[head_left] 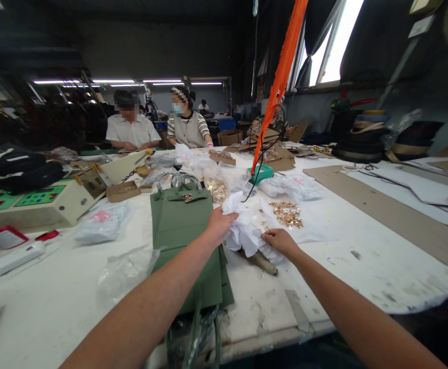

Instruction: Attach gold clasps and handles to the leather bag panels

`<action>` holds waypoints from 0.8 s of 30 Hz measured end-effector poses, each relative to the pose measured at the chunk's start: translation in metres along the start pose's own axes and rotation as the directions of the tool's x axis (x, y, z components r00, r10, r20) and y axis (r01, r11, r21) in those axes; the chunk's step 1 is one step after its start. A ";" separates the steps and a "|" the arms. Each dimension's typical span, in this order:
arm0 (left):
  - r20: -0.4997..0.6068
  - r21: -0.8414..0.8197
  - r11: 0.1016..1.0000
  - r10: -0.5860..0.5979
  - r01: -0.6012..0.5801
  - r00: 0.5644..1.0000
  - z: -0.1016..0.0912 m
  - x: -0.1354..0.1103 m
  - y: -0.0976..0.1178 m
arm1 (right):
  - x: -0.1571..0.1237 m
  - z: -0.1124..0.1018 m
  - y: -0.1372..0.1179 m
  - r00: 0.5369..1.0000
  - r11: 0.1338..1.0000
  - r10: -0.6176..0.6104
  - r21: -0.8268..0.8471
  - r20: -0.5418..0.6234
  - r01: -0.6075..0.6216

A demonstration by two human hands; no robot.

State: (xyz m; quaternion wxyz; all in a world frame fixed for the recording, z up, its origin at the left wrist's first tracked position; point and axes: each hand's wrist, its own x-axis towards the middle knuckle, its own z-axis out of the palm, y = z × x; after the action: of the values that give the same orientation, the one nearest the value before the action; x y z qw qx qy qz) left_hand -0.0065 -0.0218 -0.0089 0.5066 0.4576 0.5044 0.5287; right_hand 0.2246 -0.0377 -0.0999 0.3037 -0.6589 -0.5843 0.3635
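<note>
My left hand is closed on a crumpled sheet of thin white paper or cloth, lifting part of it. At the sheet's right side my right hand has its thumb and fingers pinched together; what they hold is too small to make out. Under the sheet a worn, handle-like end pokes out. Left of it lie green handbags, stacked, with a gold clasp on the top one and straps hanging over the table's front edge. Small gold metal fittings lie in a pile beyond my right hand.
An orange strip and a black cord hang over the table. Behind are a teal box, plastic bags and cardboard trays. A control-panel machine stands left; a long grey board lies right. Two people sit across the table.
</note>
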 end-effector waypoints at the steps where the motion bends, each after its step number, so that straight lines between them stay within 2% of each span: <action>1: 0.000 -0.001 1.000 -0.001 0.001 1.000 -0.001 0.000 -0.001 | 0.001 0.002 -0.002 1.000 1.000 -0.002 0.024 -0.008 0.002; 5: -0.010 0.000 1.000 0.002 -0.002 1.000 -0.006 0.002 -0.005 | 0.000 -0.001 -0.016 1.000 0.983 0.029 0.183 -0.003 -0.028; 10: -0.018 0.005 1.000 0.018 -0.018 1.000 -0.009 0.007 -0.006 | 0.000 -0.027 -0.044 0.999 0.903 0.045 0.428 0.011 -0.045; 15: -0.005 0.022 0.999 0.035 -0.035 0.999 -0.006 0.008 -0.008 | 0.002 -0.045 -0.068 0.999 0.835 0.053 0.549 0.003 -0.046; 19: 0.002 0.051 0.997 0.056 -0.056 0.998 -0.003 0.002 -0.006 | 0.000 -0.038 -0.077 0.995 0.792 0.083 0.603 0.046 -0.094; 24: 0.027 0.091 0.989 0.115 -0.117 0.993 0.003 -0.008 0.001 | -0.008 -0.024 -0.092 1.000 0.763 0.004 0.647 -0.026 0.014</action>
State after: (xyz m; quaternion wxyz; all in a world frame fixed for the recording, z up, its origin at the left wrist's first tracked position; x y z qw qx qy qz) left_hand -0.0034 -0.0297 -0.0078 0.4589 0.5147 0.4952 0.5284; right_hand 0.1937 -0.0324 -0.0097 0.5206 -0.5171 -0.4211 0.5331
